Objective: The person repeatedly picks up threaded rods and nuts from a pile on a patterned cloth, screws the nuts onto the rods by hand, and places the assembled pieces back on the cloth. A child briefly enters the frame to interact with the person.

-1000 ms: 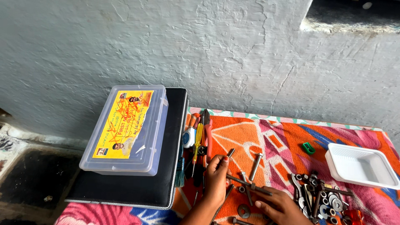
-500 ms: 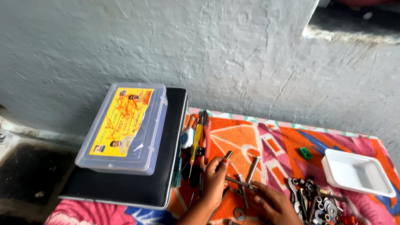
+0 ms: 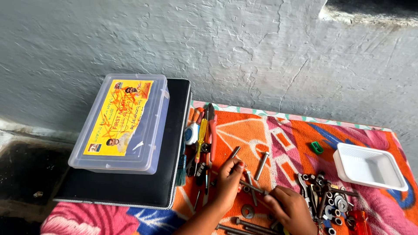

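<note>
careful: your left hand [image 3: 228, 180] and right hand [image 3: 289, 209] both pinch one long bolt [image 3: 252, 188] just above the orange cloth [image 3: 244, 130]; a loose grip could drop it among the washers [image 3: 333, 206].

Single view, head-worn camera. Looks steeply down and forward from above the near edge of the patterned cloth [image 3: 278, 139], facing the grey plastered wall [image 3: 217, 48] behind it. Moderately close: cloth fills the lower right, wall the upper half. No second view; nothing shared.
</note>
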